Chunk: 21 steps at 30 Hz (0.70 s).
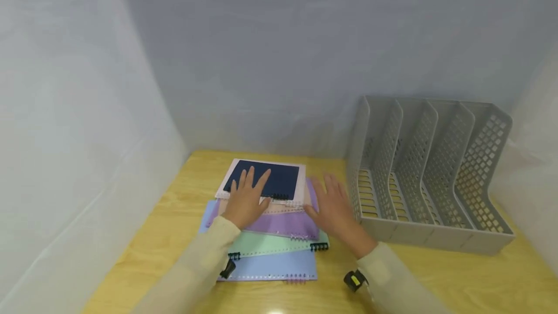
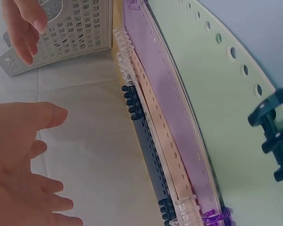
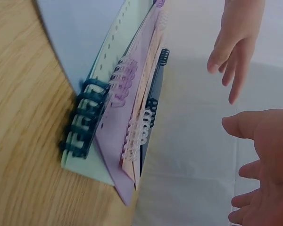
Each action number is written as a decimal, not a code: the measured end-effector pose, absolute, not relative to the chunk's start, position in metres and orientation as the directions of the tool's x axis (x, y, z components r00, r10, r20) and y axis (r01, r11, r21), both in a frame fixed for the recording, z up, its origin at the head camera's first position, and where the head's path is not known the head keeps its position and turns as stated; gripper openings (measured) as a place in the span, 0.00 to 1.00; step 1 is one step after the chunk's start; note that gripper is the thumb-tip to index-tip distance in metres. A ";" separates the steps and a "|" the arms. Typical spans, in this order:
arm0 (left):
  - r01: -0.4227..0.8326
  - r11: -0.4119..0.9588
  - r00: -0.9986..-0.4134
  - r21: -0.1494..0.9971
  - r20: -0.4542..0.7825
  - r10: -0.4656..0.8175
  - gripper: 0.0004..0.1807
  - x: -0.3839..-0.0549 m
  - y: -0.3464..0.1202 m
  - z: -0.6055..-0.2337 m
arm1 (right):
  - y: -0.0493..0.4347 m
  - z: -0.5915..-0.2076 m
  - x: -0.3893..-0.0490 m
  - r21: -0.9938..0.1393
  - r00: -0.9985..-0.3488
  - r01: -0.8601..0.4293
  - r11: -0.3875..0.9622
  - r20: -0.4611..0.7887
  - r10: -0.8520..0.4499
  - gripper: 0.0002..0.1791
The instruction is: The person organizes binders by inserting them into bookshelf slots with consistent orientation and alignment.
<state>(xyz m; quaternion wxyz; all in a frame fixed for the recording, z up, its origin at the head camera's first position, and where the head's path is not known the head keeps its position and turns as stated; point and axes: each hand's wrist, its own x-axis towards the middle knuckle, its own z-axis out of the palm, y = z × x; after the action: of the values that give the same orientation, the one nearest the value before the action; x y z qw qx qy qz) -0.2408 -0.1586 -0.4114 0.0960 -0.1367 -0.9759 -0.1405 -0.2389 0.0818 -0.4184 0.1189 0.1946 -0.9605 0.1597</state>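
Note:
A stack of ring-bound notebooks lies on the table, staggered so each cover shows. On top is a small dark blue notebook, over a white one, a peach one, a purple one, a mint green one and a light blue one at the bottom. My left hand hovers over the stack's left part, fingers spread, holding nothing. To the stack's right, my right hand is held with straight fingers, also holding nothing. Both wrist views show the hands apart from the notebooks.
A grey file rack with several upright slots stands at the right, close to my right hand. The wooden table runs around the stack. Pale sheeting closes off the back and sides.

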 end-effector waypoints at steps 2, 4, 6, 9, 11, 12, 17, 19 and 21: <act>0.310 0.916 -0.938 0.257 0.241 0.250 0.40 -0.244 -0.158 -0.412 | 0.079 -0.416 -0.241 -0.250 -0.878 -0.437 0.864 0.325 -0.351 0.42; 0.315 0.914 -0.935 0.256 0.248 0.253 0.40 -0.245 -0.159 -0.412 | 0.075 -0.415 -0.243 -0.249 -0.867 -0.458 0.854 0.340 -0.366 0.44; 0.321 0.916 -0.932 0.239 0.251 0.261 0.40 -0.245 -0.161 -0.414 | 0.070 -0.415 -0.244 -0.243 -0.856 -0.478 0.844 0.345 -0.385 0.44; 0.341 0.917 -0.921 0.206 0.268 0.282 0.39 -0.248 -0.164 -0.416 | 0.062 -0.417 -0.249 -0.231 -0.860 -0.483 0.845 0.308 -0.407 0.44; 0.347 0.919 -0.916 0.185 0.277 0.290 0.39 -0.250 -0.166 -0.418 | 0.056 -0.419 -0.252 -0.232 -0.868 -0.477 0.848 0.274 -0.414 0.43; 0.347 0.922 -0.916 0.175 0.277 0.292 0.39 -0.252 -0.167 -0.419 | 0.053 -0.420 -0.254 -0.231 -0.873 -0.472 0.850 0.255 -0.415 0.43; 0.323 0.935 -0.923 0.146 0.266 0.277 0.36 -0.261 -0.175 -0.425 | 0.039 -0.422 -0.262 -0.258 -0.896 -0.442 0.859 0.177 -0.408 0.37; 0.311 0.944 -0.924 0.112 0.268 0.272 0.35 -0.265 -0.179 -0.427 | 0.034 -0.421 -0.266 -0.280 -0.902 -0.431 0.858 0.152 -0.404 0.35; 0.300 0.951 -0.924 0.069 0.271 0.272 0.33 -0.269 -0.184 -0.428 | 0.030 -0.421 -0.270 -0.289 -0.904 -0.428 0.856 0.136 -0.406 0.33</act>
<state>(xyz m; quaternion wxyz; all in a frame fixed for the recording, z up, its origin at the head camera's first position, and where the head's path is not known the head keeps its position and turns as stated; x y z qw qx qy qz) -0.2689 -0.1838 -0.4279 0.1300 -0.1461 -0.9792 -0.0547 -0.2699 0.0301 -0.4214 0.0351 0.2164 -0.9628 0.1578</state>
